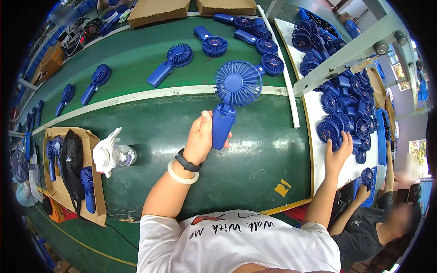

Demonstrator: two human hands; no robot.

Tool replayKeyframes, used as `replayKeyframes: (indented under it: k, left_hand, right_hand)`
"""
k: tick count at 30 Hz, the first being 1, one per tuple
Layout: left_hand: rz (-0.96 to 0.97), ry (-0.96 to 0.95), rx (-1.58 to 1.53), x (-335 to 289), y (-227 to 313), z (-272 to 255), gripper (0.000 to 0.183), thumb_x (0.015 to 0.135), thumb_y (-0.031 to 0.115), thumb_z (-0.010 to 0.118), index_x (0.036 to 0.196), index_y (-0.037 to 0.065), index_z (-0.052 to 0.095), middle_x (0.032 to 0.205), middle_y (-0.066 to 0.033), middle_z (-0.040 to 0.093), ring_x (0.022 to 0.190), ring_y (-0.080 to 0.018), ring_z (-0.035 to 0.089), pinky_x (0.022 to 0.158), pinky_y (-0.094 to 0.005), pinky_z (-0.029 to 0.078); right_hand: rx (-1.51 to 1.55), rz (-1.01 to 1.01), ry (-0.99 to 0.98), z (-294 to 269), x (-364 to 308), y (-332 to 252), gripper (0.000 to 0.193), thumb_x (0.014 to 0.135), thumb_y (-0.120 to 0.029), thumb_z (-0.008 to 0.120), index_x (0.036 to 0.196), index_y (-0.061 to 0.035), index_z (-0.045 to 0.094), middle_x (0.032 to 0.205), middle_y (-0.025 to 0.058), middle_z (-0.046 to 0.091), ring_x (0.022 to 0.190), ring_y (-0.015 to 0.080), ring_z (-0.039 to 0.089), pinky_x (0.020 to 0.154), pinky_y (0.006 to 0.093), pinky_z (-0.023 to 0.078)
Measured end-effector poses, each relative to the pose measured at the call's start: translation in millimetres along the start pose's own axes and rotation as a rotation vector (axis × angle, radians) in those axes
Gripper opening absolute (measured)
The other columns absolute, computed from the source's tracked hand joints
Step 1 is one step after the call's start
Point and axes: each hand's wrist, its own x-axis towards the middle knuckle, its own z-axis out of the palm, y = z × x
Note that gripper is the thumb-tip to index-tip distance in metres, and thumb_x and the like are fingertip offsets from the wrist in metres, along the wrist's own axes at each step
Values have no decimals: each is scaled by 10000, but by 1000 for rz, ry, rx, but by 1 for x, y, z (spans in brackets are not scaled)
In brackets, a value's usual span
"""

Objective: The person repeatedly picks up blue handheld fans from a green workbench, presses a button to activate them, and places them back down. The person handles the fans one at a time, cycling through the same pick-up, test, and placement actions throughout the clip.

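Observation:
My left hand (200, 136) is wrapped round the handle of a blue handheld fan (223, 125), whose round caged head points up and away over the green table. On the right, my right hand (339, 154) reaches into a pile of similar blue fans (348, 98) on a white tabletop. Its thumb and fingers close about one blue fan (328, 130) at the pile's near edge, and part of their grip is hidden. The wrist of my left arm carries a black band and a white ring.
Several blue fans (180, 54) lie along the green belt (132, 68) beyond a white rail. Left stand a cardboard tray (98, 200) with fans and a black pouch, and a clear bottle (125, 155) with a white glove. At right, a metal frame (346, 57) and a co-worker (364, 227).

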Motion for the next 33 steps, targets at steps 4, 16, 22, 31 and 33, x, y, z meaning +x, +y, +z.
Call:
replayKeyframes:
  k: [4,16,22,31,33]
  left_hand:
    - [-114,-11,-181,7,-6,-10,526,981,492,236,1078,35,478,845,-155,619,599,-192,614,510,-268,492]
    - [-81,-183,-613,18,-24,-23,550,999,303,345,1466,104,133,1457,-87,303,1326,-233,338,1081,-383,305]
    - [2,23,-538,25,-30,-42,520,998,288,367,1446,108,177,1316,-147,436,1190,-264,477,979,-422,424]
    - [280,452,-63,21,-32,-38,532,839,23,618,1277,62,319,990,-78,512,805,-181,602,692,-320,519]
    - [307,456,-105,24,-30,-34,482,868,79,607,1262,58,330,1031,-97,527,844,-201,609,726,-334,521]
  right_hand:
    - [442,-56,-62,8,5,-74,419,750,-26,653,1150,-26,530,1249,170,485,1153,337,454,1004,426,328]
    - [756,-532,-325,64,9,-283,705,748,-333,664,1289,51,425,1408,271,314,1313,432,294,1065,510,257]
    - [1021,-777,-531,81,-7,-264,416,765,-233,672,1102,-6,580,1301,167,487,1248,328,434,1050,467,325]
    - [1504,-130,-1821,117,45,-235,131,858,-102,585,828,13,640,867,79,658,793,154,632,699,280,502]
    - [1245,-529,-2102,120,43,-253,184,879,-163,575,901,5,646,868,72,668,806,136,647,689,280,518]
